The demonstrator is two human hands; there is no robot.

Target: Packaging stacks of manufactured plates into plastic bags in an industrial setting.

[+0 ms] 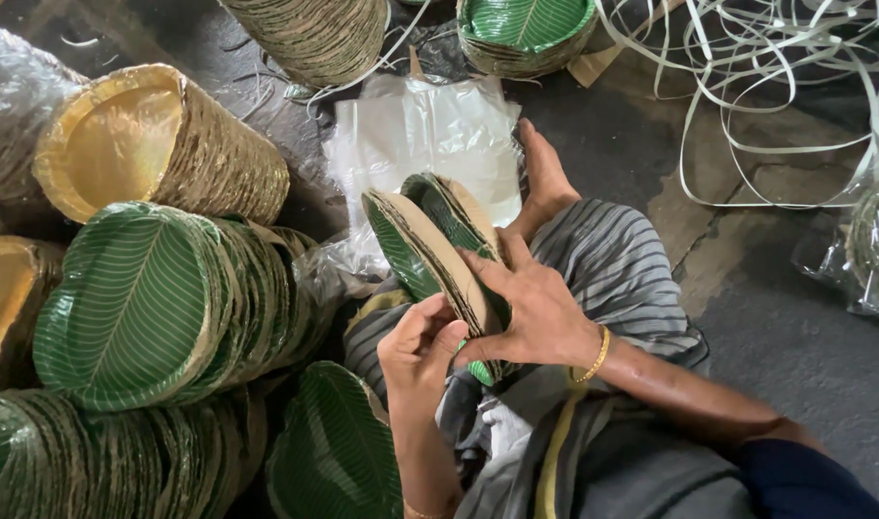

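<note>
Dark grey concrete floor [795, 336], cracked, perhaps damp, dim daylight, no furniture visible

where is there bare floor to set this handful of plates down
Bare floor lies right of the striped cloth, below the loose strapping. The left is crowded with stacked green plates and gold plates. Both the left hand and right hand hold the small plate stack.

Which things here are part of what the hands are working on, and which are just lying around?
In hand:
- small stack of green leaf-print paper plates
- left hand
- right hand

Lying about:
- gold paper plate stack
- clear plastic bags
- pale strapping loops
</note>
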